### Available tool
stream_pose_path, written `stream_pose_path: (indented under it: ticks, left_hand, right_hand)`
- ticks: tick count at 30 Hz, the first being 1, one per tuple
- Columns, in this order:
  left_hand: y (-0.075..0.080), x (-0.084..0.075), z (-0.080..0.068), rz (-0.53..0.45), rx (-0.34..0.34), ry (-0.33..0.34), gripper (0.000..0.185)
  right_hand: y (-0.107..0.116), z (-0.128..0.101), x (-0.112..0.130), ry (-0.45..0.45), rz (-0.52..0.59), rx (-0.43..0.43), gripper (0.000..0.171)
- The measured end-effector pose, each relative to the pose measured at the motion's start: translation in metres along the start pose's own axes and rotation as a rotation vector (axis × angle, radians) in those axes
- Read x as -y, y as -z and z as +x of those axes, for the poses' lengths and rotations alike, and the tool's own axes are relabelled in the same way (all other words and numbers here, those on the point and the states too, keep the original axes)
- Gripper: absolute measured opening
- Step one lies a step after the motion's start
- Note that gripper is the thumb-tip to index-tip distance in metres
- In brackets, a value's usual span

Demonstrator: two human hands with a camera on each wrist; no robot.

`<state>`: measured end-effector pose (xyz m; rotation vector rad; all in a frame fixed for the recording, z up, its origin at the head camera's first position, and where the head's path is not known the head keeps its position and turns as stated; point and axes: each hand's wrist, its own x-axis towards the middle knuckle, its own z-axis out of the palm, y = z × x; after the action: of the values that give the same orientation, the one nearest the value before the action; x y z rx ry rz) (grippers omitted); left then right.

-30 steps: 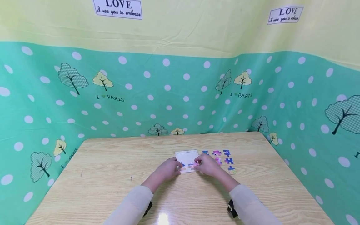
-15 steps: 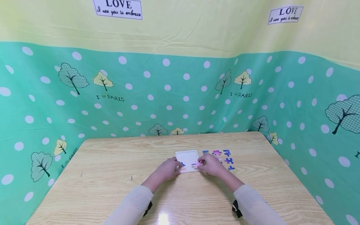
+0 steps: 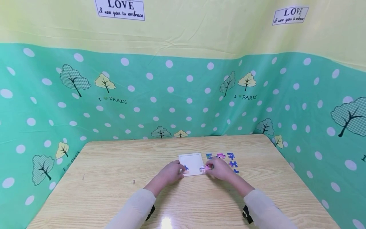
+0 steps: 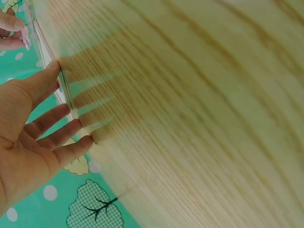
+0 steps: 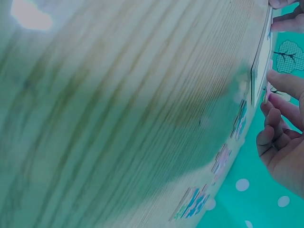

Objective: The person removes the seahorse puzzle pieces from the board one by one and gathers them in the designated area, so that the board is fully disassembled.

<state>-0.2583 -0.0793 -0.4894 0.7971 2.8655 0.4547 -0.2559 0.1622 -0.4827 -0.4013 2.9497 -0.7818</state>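
Note:
A white puzzle tray [image 3: 191, 161] lies mid-table and holds a blue and orange piece [image 3: 186, 169] by its near left corner. My left hand [image 3: 175, 169] rests at that corner with straight fingers; in the left wrist view the left hand [image 4: 52, 118] has its thumb on the tray's edge [image 4: 65, 90]. My right hand [image 3: 213, 167] pinches a pink puzzle piece [image 3: 203, 169] at the tray's near right corner. In the right wrist view the right hand [image 5: 278, 102] has its fingertips on the pink piece [image 5: 268, 88] beside the tray [image 5: 261, 59].
Several loose coloured pieces [image 3: 230, 156] lie in rows right of the tray, partly behind my right hand, and show along the table [image 5: 240, 121] in the right wrist view. The wooden table [image 3: 114, 178] is walled by green dotted cloth [image 3: 171, 95] on three sides.
My right hand has slid to the right with the pink piece, from the tray's near middle to its near right corner. The left hand has stayed put.

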Motion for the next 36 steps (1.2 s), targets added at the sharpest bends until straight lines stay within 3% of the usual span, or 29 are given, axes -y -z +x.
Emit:
stream_pose_path:
  ticks: [17,36]
  left_hand:
    - [0.001,-0.001,-0.002,-0.005,-0.011,-0.013,0.026]
    - [0.002,-0.001,-0.002,-0.029,-0.02,-0.015,0.026]
  right_hand:
    - [0.012,-0.013,-0.016,0.007,-0.002,-0.005,0.029]
    - [0.02,-0.024,-0.034,0.088,-0.075,-0.015,0.017]
